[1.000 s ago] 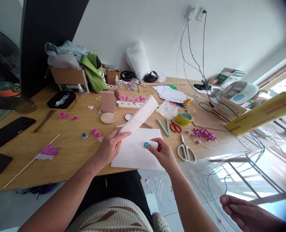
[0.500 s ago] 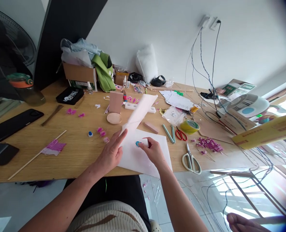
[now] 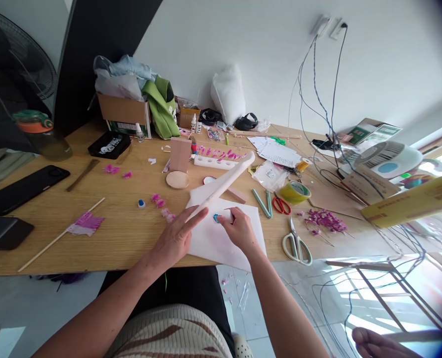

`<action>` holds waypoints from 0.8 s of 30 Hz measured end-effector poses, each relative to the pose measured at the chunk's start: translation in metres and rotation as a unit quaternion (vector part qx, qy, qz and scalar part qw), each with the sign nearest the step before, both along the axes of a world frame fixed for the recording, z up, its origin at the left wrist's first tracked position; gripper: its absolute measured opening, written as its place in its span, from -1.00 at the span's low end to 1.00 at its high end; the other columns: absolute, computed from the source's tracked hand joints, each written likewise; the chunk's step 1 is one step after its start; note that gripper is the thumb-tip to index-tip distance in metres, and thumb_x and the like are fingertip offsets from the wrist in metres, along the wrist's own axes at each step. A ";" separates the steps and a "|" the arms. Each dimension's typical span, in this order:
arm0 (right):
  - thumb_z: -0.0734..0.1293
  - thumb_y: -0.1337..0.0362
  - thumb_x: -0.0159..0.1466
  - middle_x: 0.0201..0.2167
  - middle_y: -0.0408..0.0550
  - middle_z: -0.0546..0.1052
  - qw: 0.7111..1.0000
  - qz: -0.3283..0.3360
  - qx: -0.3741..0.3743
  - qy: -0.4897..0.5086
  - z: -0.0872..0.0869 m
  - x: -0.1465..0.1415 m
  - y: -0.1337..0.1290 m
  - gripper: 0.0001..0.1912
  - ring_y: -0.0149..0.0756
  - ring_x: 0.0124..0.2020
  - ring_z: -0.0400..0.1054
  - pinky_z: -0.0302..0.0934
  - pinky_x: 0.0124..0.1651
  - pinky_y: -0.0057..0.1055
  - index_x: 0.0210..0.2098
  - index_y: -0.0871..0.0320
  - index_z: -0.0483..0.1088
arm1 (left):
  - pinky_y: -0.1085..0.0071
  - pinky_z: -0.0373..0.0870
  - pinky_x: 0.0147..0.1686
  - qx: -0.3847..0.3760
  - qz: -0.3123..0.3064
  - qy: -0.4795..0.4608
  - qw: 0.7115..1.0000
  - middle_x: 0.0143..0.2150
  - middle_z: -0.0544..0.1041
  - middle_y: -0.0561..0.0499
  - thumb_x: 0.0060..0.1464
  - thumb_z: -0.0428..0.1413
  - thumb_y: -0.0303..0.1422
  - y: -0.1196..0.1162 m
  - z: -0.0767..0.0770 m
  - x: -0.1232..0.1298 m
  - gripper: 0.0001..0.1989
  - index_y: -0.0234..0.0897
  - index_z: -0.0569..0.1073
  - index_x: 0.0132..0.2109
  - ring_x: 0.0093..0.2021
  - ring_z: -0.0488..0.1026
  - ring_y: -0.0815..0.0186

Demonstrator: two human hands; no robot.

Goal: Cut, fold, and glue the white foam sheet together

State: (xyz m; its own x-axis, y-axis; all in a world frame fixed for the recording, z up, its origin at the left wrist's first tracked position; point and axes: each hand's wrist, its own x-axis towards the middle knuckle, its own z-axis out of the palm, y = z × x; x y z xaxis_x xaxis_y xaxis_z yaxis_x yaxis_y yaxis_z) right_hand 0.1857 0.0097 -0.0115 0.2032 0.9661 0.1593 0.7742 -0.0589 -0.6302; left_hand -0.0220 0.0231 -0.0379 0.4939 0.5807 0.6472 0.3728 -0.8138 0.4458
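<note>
My left hand (image 3: 179, 233) pinches the near end of a thin white sheet (image 3: 221, 185), which stands folded up off the table and slants to the upper right. Under both hands lies a flat white sheet (image 3: 224, 246) at the table's front edge. My right hand (image 3: 239, 228) is closed round a small white object (image 3: 227, 215) with a blue patterned end (image 3: 217, 218), held low above the flat sheet. Behind the raised sheet is a white holder with holes (image 3: 213, 163), with pink pieces behind it.
White-handled scissors (image 3: 297, 246), red scissors (image 3: 281, 204), yellow tape (image 3: 295, 192) and pink flower bits (image 3: 323, 221) lie at right. A stick with pink cloth (image 3: 84, 223) and a phone (image 3: 25, 189) lie left. Another person's hand (image 3: 377, 343) shows at the lower right.
The raised white sheet has folded narrower and tipped lower to the right, uncovering more of the pink pieces and part of a round item behind it. My hands have barely shifted.
</note>
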 end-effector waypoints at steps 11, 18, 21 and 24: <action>0.31 0.23 0.17 -0.43 -0.11 0.39 1.000 0.020 0.000 -0.015 -0.001 -0.004 0.006 -0.88 -0.30 -0.43 0.25 0.10 -0.33 -0.37 -0.44 0.13 0.32 | 0.16 0.38 0.13 -0.001 0.030 -0.015 0.999 0.20 0.34 -0.09 0.23 -0.16 -0.62 -0.008 -0.017 0.002 -0.36 0.02 0.06 0.35 0.17 0.35 0.20; 0.32 0.28 0.18 -0.41 -0.12 0.38 0.997 0.053 -0.002 -0.050 0.001 -0.016 0.015 -0.89 -0.32 -0.40 0.25 0.07 -0.30 -0.40 -0.45 0.12 0.30 | 0.14 0.36 0.15 -0.007 0.067 0.005 0.998 0.25 0.33 -0.11 0.19 -0.15 -0.64 -0.012 -0.022 0.003 -0.31 -0.04 -0.02 0.39 0.19 0.33 0.16; 0.31 0.31 0.19 -0.42 -0.12 0.37 0.996 0.060 -0.008 -0.071 0.002 -0.011 0.013 -0.85 -0.31 -0.41 0.24 0.06 -0.32 -0.40 -0.48 0.12 0.26 | 0.15 0.40 0.12 -0.016 0.078 0.012 0.997 0.26 0.31 -0.12 0.19 -0.15 -0.62 -0.013 -0.024 0.003 -0.31 -0.03 -0.04 0.39 0.19 0.34 0.14; 0.31 0.32 0.19 -0.42 -0.10 0.36 0.994 0.065 -0.012 -0.091 0.004 -0.011 0.012 -0.84 -0.30 -0.40 0.24 0.05 -0.32 -0.40 -0.49 0.12 0.25 | 0.14 0.40 0.12 -0.016 0.077 0.022 0.997 0.27 0.31 -0.12 0.19 -0.14 -0.62 -0.014 -0.025 0.003 -0.30 -0.02 -0.06 0.39 0.19 0.34 0.13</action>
State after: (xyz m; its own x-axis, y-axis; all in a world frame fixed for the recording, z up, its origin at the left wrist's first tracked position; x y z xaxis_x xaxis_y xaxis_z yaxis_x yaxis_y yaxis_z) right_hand 0.1743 0.0213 -0.0071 0.0470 0.9862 0.1590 0.8769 0.0355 -0.4793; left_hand -0.0194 0.0088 -0.0630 0.4254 0.6714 0.6068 0.5115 -0.7316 0.4508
